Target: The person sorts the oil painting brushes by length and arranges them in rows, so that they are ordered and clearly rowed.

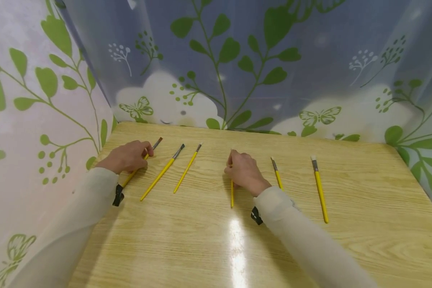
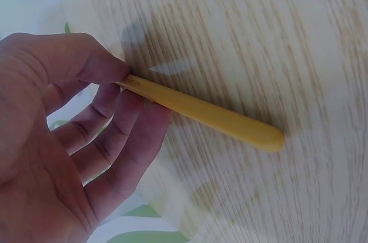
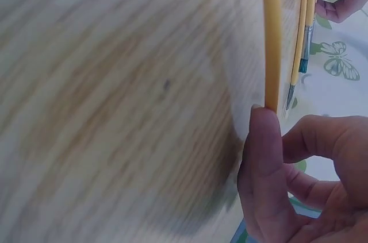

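Note:
At the table's left side my left hand [image 1: 129,156] pinches a yellow-handled paintbrush [image 1: 129,179] between thumb and fingers. Its brown bristles point away past the fingers, and the rounded handle end [image 2: 230,122] sticks out in the left wrist view. Near the middle, my right hand [image 1: 246,170] holds another yellow paintbrush [image 1: 232,194] by its upper part; the fingers mostly cover its head. In the right wrist view, thumb and fingertips sit at this yellow handle [image 3: 272,47]. Between the hands lie a dark-tipped paintbrush [image 1: 162,174] and a thinner paintbrush [image 1: 186,168].
Right of my right hand lie a thin paintbrush [image 1: 277,174], partly behind the sleeve, and a wide white-bristled paintbrush [image 1: 320,192]. The light wooden table [image 1: 187,240] meets a leaf-patterned cloth [image 1: 245,80] at the back and a similarly patterned covering [image 1: 29,132] on the left.

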A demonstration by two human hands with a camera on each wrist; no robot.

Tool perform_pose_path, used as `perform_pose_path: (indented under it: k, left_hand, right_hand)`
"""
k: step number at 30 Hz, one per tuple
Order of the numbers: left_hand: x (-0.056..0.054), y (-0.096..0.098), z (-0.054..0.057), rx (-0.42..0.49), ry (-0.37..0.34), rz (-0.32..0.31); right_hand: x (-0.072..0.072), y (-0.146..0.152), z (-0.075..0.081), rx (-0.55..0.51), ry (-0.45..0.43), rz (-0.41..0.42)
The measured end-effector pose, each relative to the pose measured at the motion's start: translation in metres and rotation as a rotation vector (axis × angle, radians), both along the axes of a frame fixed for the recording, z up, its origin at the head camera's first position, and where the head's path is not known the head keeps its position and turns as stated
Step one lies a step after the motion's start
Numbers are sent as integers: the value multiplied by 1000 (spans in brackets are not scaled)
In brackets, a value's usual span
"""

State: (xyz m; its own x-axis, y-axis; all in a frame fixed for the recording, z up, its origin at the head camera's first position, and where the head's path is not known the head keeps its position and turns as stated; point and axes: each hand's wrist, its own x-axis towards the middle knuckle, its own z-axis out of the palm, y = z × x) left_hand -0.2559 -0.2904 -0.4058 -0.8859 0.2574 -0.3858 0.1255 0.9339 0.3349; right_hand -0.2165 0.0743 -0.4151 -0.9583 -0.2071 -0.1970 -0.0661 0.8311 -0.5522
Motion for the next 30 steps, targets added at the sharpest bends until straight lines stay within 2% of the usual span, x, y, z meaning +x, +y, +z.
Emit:
perform_pose_path:
  k: [6,12,16,25,30]
  left_hand:
    - [2,-2,1,4,-1,0]
    - [1,0,1,6,-4,7]
    - [1,1,2,14,-17,6]
    - [3,1,4,24,-31,13]
    - [0,0,2,32,-30,14]
  right_hand:
    - [4,-5,-1,-29,-16,-25]
    - [5,-6,-3,52,54,5]
    - [6,-7,-5,84,70,15]
    - [7,-6,-5,67,61,28]
    - [9,0,1,64,82,16]
